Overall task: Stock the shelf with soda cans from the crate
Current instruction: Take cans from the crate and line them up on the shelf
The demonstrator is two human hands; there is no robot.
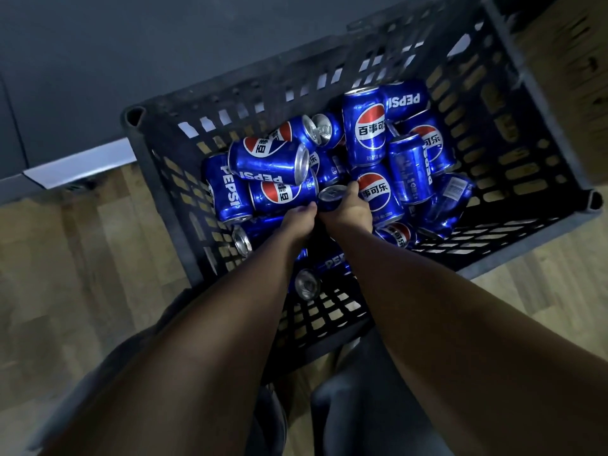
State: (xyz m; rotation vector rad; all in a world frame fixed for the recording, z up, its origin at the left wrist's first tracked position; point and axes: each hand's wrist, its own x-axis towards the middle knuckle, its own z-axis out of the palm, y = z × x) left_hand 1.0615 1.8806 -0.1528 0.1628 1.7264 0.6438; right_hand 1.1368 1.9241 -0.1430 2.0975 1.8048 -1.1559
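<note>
Black slotted crate (493, 126) stands on a wood-look floor (82, 258), with a dark wall (164, 44) behind it. Inside lies a loose heap of blue cans (368, 133), most on their sides, printed PEPSI or with a red, white and blue roundel, and several with silver ends showing. Both bare forearms reach down over the near wall into the crate. Right hand (350, 210) is near the middle of the heap, fingers and thumb wrapped round one can (330, 195) whose silver top faces up. That can sits low among the others, against its neighbours. Left hand (301, 222) is just beside the right, fingers curled down into the heap. Its fingertips are hidden, so whether it grips a can cannot be told. Dark trousers (362, 406) show at the bottom edge.
</note>
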